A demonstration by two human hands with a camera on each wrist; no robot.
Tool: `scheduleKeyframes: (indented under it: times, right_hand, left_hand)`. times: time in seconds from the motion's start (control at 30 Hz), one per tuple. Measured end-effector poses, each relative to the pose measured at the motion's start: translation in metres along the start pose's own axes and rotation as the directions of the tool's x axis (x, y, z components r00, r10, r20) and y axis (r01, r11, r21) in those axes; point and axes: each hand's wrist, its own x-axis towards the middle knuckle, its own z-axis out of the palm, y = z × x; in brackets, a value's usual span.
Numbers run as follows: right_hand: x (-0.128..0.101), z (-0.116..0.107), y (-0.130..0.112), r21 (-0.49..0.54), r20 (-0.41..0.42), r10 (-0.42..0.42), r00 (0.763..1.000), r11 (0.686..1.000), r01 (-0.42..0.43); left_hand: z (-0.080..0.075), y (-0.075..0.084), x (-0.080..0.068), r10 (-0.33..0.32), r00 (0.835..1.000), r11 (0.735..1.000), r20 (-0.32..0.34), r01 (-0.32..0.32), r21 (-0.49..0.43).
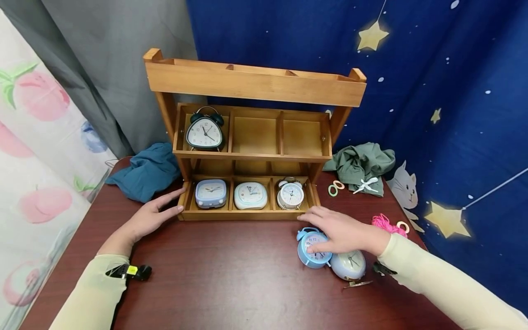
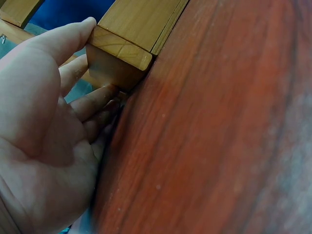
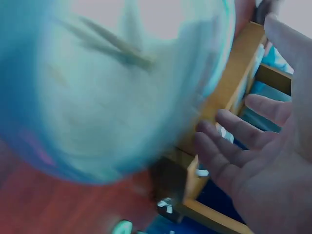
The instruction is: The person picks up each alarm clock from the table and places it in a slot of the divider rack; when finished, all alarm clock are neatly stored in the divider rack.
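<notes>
My left hand (image 1: 142,224) rests against the left end of the wooden shelf (image 1: 251,215), its fingers touching the bottom tray's side (image 2: 117,73). Above a light-blue twin-bell alarm clock (image 1: 312,261) is my right hand (image 1: 346,231), its fingers extended towards the tray's front right corner; the hand hides part of that clock. Just beside it sits a rounded lavender-blue clock (image 1: 349,266), which looms blurred in the right wrist view. In the bottom tray stand a blue-violet clock (image 1: 211,194), a white and pale-blue clock (image 1: 250,196) and a white twin-bell clock (image 1: 290,196), one per compartment.
A dark-green twin-bell clock (image 1: 205,133) stands in the middle tier's left compartment. Teal cloth (image 1: 146,172) lies left of the shelf, grey-green cloth (image 1: 363,165) right. Small rings (image 1: 332,190) and pink yarn (image 1: 385,223) are on the right. A small metallic item (image 1: 357,284) lies near the lavender-blue clock.
</notes>
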Motion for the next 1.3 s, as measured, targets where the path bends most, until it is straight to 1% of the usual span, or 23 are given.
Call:
scheduleKeyframes:
  times: [0.07, 0.17, 0.3, 0.43, 0.6, 0.73, 0.8, 0.9, 1.03, 1.13, 1.23, 1.3]
  right_hand:
    - [-0.006, 0.007, 0.0, 0.017, 0.05, 0.033, 0.998, 0.999, -0.034]
    - [-0.013, 0.015, -0.001, 0.02, 0.11, 0.061, 0.992, 0.998, -0.064]
    - [-0.017, 0.023, -0.003, -0.006, 0.143, 0.082, 0.986, 0.997, -0.082]
    - [-0.018, 0.027, -0.006, -0.054, 0.114, 0.099, 0.988, 0.994, -0.093]
    - [-0.017, 0.03, -0.009, -0.115, 0.051, 0.102, 0.994, 0.989, -0.096]
    - [-0.013, 0.028, -0.011, -0.12, 0.026, 0.109, 0.994, 0.987, -0.105]
    - [-0.008, 0.023, -0.013, -0.112, 0.014, 0.112, 0.994, 0.988, -0.11]
    - [0.0, 0.01, -0.017, -0.115, -0.034, 0.084, 0.996, 0.99, -0.087]
    - [0.014, -0.017, -0.028, -0.127, -0.139, 0.016, 0.99, 0.991, -0.034]
    - [0.027, -0.039, -0.039, -0.13, -0.233, -0.034, 0.972, 0.991, 0.004]
    - [0.043, -0.059, -0.048, -0.145, -0.324, -0.083, 0.942, 0.989, 0.038]
    - [0.055, -0.073, -0.053, -0.145, -0.377, -0.097, 0.921, 0.988, 0.045]
  left_hand:
    - [0.0, 0.0, 0.0, 0.003, 1.0, 1.0, -0.001, -0.003, 0.0]
    - [0.0, 0.0, -0.001, 0.002, 1.0, 1.0, -0.007, -0.002, 0.007]
    - [-0.001, 0.001, -0.001, -0.004, 1.0, 1.0, -0.012, 0.004, 0.013]
    - [-0.001, 0.001, 0.0, -0.005, 1.0, 1.0, -0.005, 0.005, 0.008]
    - [-0.001, 0.002, 0.001, 0.001, 1.0, 1.0, 0.005, -0.001, 0.011]
    - [-0.001, 0.002, 0.001, -0.001, 1.0, 1.0, 0.004, 0.001, 0.012]
    - [-0.001, 0.002, 0.001, -0.005, 1.0, 1.0, 0.003, 0.005, 0.016]
    - [-0.001, 0.001, 0.0, -0.006, 1.0, 1.0, 0.001, 0.006, 0.021]
    - [-0.001, 0.0, 0.0, -0.006, 1.0, 1.0, -0.002, 0.006, 0.019]
    - [-0.001, 0.001, -0.001, -0.006, 1.0, 1.0, -0.002, 0.006, 0.018]
    - [-0.001, 0.002, -0.001, -0.003, 1.0, 1.0, 0.0, 0.003, 0.018]
    - [-0.001, 0.001, -0.002, -0.003, 1.0, 1.0, -0.002, 0.003, 0.019]
